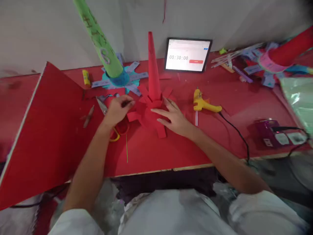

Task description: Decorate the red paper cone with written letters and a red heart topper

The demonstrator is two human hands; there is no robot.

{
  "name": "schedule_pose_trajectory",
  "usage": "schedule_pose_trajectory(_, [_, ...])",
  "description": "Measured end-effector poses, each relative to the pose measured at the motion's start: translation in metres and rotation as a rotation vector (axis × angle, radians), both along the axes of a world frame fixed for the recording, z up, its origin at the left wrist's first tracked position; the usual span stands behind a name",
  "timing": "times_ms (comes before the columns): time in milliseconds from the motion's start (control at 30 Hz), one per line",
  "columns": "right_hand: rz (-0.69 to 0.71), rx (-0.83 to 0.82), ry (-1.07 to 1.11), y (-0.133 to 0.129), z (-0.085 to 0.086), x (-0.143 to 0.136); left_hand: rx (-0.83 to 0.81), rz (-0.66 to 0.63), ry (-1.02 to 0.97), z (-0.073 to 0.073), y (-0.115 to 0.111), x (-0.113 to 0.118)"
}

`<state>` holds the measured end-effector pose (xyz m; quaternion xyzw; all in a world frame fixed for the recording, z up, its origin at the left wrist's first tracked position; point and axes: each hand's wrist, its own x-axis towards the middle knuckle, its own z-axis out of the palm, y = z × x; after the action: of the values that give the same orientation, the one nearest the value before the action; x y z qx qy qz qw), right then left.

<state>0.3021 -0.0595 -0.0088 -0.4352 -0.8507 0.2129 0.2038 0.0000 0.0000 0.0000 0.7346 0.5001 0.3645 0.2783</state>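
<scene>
A tall red paper cone (153, 71) stands upright on a round red paper base (150, 119) with strips spreading outward. Spread fingers of my right hand (172, 117) rest on the base and against the cone's lower right side. To the left of the base is my left hand (119, 109), thumb and forefinger brought together; anything between them is too small to make out. Scissors with yellow handles (114, 134) lie partly beneath my left hand and wrist.
A green paper cone (102, 44) stands behind left, near a yellow glue stick (86, 77). A tablet (187, 54) leans on the wall. A yellow glue gun (204, 103) and purple box (276, 137) lie right. A red board (44, 130) rises left; another red cone (292, 47) is far right.
</scene>
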Motion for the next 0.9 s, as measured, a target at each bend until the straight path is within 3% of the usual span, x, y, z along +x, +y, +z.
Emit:
schedule_pose_trajectory(367, [-0.059,0.002,0.005,-0.004,0.000,-0.002,-0.026,0.327,-0.554,0.002,0.011,-0.012])
schedule_pose_trajectory(567, [-0.055,0.005,-0.003,-0.005,0.001,-0.002,-0.096,0.567,-0.862,0.016,0.018,-0.021])
schedule_pose_trajectory(733, [-0.062,0.010,0.005,-0.006,0.002,-0.003,0.041,0.704,-0.955,0.029,0.021,-0.025])
schedule_pose_trajectory(900, [-0.064,0.000,-0.003,-0.006,0.003,-0.003,0.245,0.710,-0.919,0.037,0.023,-0.033])
